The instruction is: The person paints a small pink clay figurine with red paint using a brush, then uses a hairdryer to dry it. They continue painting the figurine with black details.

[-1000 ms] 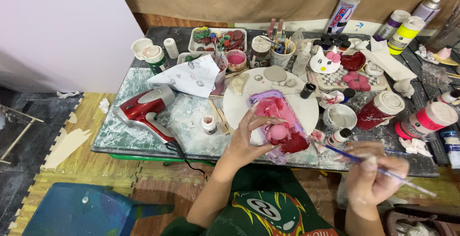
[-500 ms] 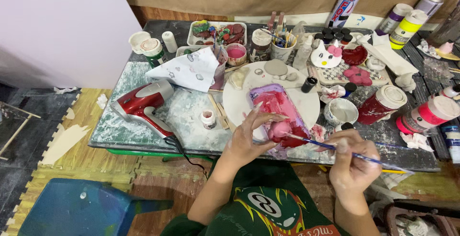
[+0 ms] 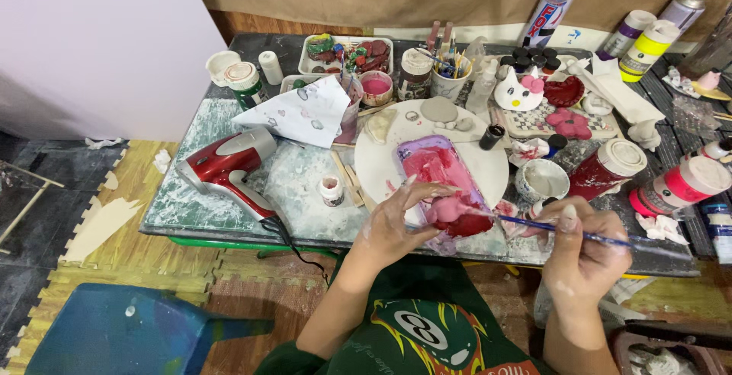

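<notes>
Pink wet paint is risking smears: the left hand [image 3: 396, 219] is pinching a small clay piece [image 3: 446, 209] while the right hand [image 3: 583, 257] is gripping a brush [image 3: 579, 234] over the crowded counter [image 3: 229, 215].

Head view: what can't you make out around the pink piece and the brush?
- Pink piece: its underside and exact shape, covered by the left hand fingers.
- Paintbrush: bristle tip too small and blurred where it meets the piece; mid-handle hidden by the right hand.
- Purple tray: near end hidden behind the piece and left hand.
- Spray cans: tops cut off by the frame's top edge.
</notes>
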